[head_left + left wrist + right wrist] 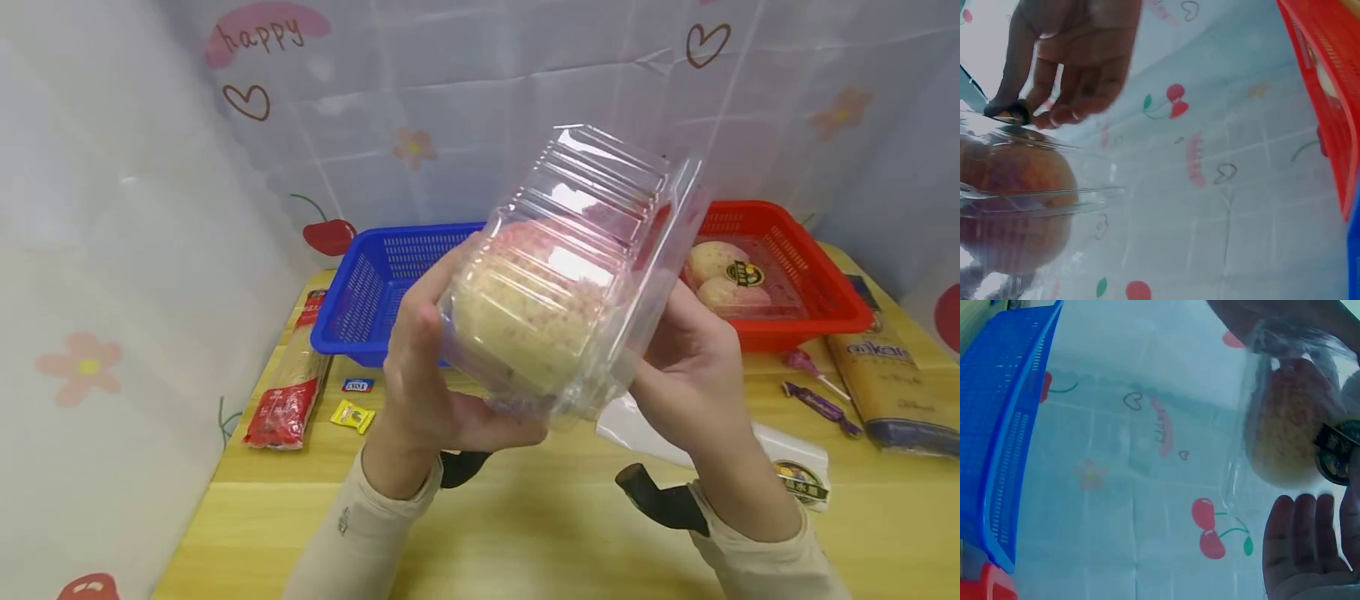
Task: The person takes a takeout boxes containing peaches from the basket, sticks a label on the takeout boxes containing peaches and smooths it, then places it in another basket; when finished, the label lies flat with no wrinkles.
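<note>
Two hands hold clear clamshell (pixel 577 275) w/ apple (pixel 525 321), red basket (pixel 817 275) w/ apples.

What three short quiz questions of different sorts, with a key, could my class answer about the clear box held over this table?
1. True or false: both hands hold the clear clamshell box above the table.
2. Which basket has fruit in it: A the blue basket, or B the red basket?
3. Fill in: inside the box sits a yellow-and-red ____.

Key
1. True: the left hand and right hand grip opposite sides.
2. B
3. Apple
</note>
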`<action>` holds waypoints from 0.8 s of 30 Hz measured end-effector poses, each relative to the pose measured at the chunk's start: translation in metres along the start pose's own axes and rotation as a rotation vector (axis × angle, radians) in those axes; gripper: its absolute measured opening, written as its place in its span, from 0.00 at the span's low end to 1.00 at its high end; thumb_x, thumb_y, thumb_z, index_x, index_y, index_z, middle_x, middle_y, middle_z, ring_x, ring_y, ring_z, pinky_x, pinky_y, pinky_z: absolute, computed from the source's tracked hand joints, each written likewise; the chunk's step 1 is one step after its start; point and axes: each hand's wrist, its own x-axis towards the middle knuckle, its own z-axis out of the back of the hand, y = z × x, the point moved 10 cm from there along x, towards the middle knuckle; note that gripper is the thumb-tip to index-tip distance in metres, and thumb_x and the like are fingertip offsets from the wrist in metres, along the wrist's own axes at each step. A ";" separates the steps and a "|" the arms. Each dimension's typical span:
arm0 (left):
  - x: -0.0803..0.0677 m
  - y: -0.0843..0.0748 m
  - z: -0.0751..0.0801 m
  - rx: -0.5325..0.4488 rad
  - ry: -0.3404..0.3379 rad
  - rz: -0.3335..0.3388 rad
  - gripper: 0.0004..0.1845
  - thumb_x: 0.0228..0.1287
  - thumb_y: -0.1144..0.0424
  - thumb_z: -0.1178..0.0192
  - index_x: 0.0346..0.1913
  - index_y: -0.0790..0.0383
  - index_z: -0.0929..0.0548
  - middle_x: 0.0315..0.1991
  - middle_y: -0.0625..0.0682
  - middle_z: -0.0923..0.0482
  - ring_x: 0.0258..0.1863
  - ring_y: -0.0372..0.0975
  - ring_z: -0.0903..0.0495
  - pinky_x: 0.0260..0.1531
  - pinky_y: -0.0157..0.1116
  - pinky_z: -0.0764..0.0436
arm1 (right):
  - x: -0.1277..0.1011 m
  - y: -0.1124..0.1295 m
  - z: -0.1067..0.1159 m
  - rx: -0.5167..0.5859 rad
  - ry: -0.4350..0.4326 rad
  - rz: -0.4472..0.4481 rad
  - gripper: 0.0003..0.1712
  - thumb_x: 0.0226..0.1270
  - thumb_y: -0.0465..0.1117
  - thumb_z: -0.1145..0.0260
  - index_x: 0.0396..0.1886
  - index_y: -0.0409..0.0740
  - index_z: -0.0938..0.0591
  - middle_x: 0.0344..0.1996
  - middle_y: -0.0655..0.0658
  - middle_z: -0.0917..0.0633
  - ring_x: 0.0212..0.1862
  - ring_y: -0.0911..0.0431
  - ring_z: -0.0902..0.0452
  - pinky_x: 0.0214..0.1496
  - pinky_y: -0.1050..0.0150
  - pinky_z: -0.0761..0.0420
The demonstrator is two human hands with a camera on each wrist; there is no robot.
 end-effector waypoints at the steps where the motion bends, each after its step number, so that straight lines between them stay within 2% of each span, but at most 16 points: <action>1: -0.002 0.000 0.001 -0.009 -0.008 -0.027 0.56 0.48 0.55 0.29 0.80 0.50 0.49 0.61 0.74 0.33 0.57 0.67 0.26 0.51 0.64 0.22 | 0.000 0.001 -0.001 0.009 0.023 0.007 0.22 0.60 0.32 0.24 0.49 0.21 0.19 0.44 0.37 0.15 0.47 0.46 0.19 0.58 0.59 0.20; 2: -0.005 0.002 0.003 0.009 -0.030 -0.049 0.56 0.49 0.54 0.29 0.80 0.51 0.48 0.64 0.70 0.34 0.58 0.65 0.26 0.50 0.64 0.22 | -0.001 0.002 0.000 0.003 0.054 0.007 0.20 0.60 0.32 0.25 0.47 0.22 0.19 0.42 0.37 0.15 0.45 0.48 0.19 0.55 0.61 0.19; 4: -0.013 0.012 0.010 0.029 -0.106 -0.040 0.55 0.50 0.53 0.29 0.80 0.52 0.48 0.68 0.66 0.36 0.57 0.64 0.26 0.51 0.64 0.23 | -0.003 0.004 0.002 0.002 0.146 -0.002 0.13 0.60 0.29 0.26 0.41 0.24 0.18 0.37 0.38 0.15 0.40 0.50 0.19 0.49 0.64 0.17; 5: -0.017 0.022 0.015 0.016 -0.150 0.003 0.55 0.50 0.54 0.29 0.80 0.54 0.48 0.69 0.64 0.37 0.58 0.64 0.27 0.52 0.64 0.23 | -0.004 0.003 0.004 -0.005 0.206 -0.023 0.10 0.59 0.25 0.27 0.38 0.25 0.19 0.35 0.38 0.16 0.37 0.51 0.20 0.45 0.66 0.17; 7: -0.026 0.047 0.030 0.004 -0.255 0.164 0.56 0.53 0.55 0.32 0.80 0.62 0.53 0.73 0.61 0.41 0.61 0.62 0.30 0.56 0.62 0.25 | -0.008 -0.005 0.012 -0.152 0.325 -0.126 0.10 0.57 0.23 0.26 0.36 0.34 0.18 0.32 0.44 0.16 0.34 0.54 0.21 0.39 0.68 0.17; 8: -0.032 0.063 0.040 -0.007 -0.307 0.287 0.56 0.54 0.55 0.33 0.80 0.63 0.56 0.75 0.59 0.45 0.65 0.58 0.32 0.60 0.59 0.27 | -0.011 -0.014 0.019 -0.262 0.385 -0.204 0.11 0.58 0.25 0.26 0.37 0.39 0.17 0.31 0.47 0.16 0.33 0.55 0.22 0.36 0.68 0.18; 10: -0.052 0.101 0.056 -0.144 -0.396 0.589 0.57 0.58 0.58 0.35 0.81 0.62 0.62 0.77 0.56 0.49 0.70 0.52 0.37 0.66 0.53 0.31 | -0.019 -0.041 0.035 -0.482 0.519 -0.388 0.11 0.60 0.30 0.25 0.37 0.47 0.16 0.30 0.52 0.16 0.32 0.57 0.22 0.34 0.66 0.19; 12: -0.083 0.137 0.066 -0.315 -0.451 0.917 0.54 0.61 0.61 0.38 0.81 0.59 0.63 0.77 0.55 0.50 0.72 0.48 0.39 0.68 0.51 0.34 | -0.034 -0.077 0.053 -0.665 0.668 -0.594 0.08 0.63 0.38 0.25 0.37 0.53 0.16 0.29 0.56 0.16 0.31 0.58 0.22 0.32 0.64 0.19; 14: -0.120 0.161 0.072 -0.428 -0.478 1.222 0.54 0.64 0.64 0.39 0.82 0.48 0.66 0.78 0.54 0.51 0.72 0.47 0.38 0.67 0.51 0.33 | -0.051 -0.112 0.067 -0.708 0.774 -0.760 0.05 0.65 0.42 0.27 0.37 0.50 0.16 0.29 0.54 0.17 0.31 0.56 0.22 0.32 0.62 0.19; 16: -0.152 0.176 0.077 -0.431 -0.433 1.450 0.56 0.65 0.68 0.38 0.81 0.43 0.67 0.78 0.56 0.57 0.69 0.50 0.37 0.64 0.53 0.29 | -0.068 -0.142 0.075 -0.711 0.856 -0.871 0.04 0.67 0.41 0.29 0.37 0.47 0.16 0.29 0.52 0.18 0.31 0.55 0.22 0.32 0.60 0.19; 18: -0.177 0.183 0.086 -0.299 -0.321 1.615 0.57 0.65 0.67 0.36 0.81 0.39 0.66 0.78 0.56 0.65 0.67 0.50 0.35 0.59 0.51 0.24 | -0.084 -0.167 0.080 -0.706 0.902 -0.963 0.04 0.68 0.40 0.31 0.36 0.45 0.17 0.28 0.50 0.19 0.29 0.55 0.23 0.31 0.60 0.21; 19: -0.186 0.186 0.092 -0.218 -0.276 1.662 0.58 0.65 0.67 0.35 0.81 0.38 0.66 0.78 0.55 0.65 0.65 0.49 0.34 0.57 0.48 0.21 | -0.090 -0.176 0.082 -0.711 0.914 -0.996 0.03 0.69 0.39 0.32 0.36 0.44 0.18 0.27 0.50 0.20 0.28 0.55 0.24 0.31 0.60 0.21; 21: -0.199 0.191 0.104 -0.040 -0.176 1.706 0.55 0.64 0.64 0.33 0.82 0.38 0.59 0.77 0.54 0.62 0.60 0.47 0.32 0.50 0.42 0.18 | -0.100 -0.190 0.085 -0.725 0.911 -1.057 0.04 0.70 0.37 0.33 0.36 0.43 0.20 0.26 0.49 0.22 0.27 0.56 0.27 0.28 0.61 0.22; 22: -0.205 0.193 0.108 0.033 -0.134 1.720 0.52 0.64 0.62 0.33 0.82 0.40 0.56 0.77 0.55 0.56 0.59 0.47 0.31 0.47 0.40 0.18 | -0.103 -0.195 0.087 -0.734 0.901 -1.079 0.04 0.70 0.37 0.34 0.37 0.41 0.21 0.26 0.48 0.23 0.26 0.56 0.27 0.27 0.62 0.22; 24: -0.213 0.196 0.113 0.155 -0.042 1.731 0.47 0.66 0.58 0.35 0.82 0.45 0.51 0.74 0.55 0.44 0.60 0.48 0.31 0.52 0.42 0.20 | -0.106 -0.202 0.090 -0.752 0.878 -1.105 0.06 0.71 0.37 0.35 0.36 0.40 0.23 0.24 0.47 0.23 0.25 0.56 0.28 0.25 0.62 0.23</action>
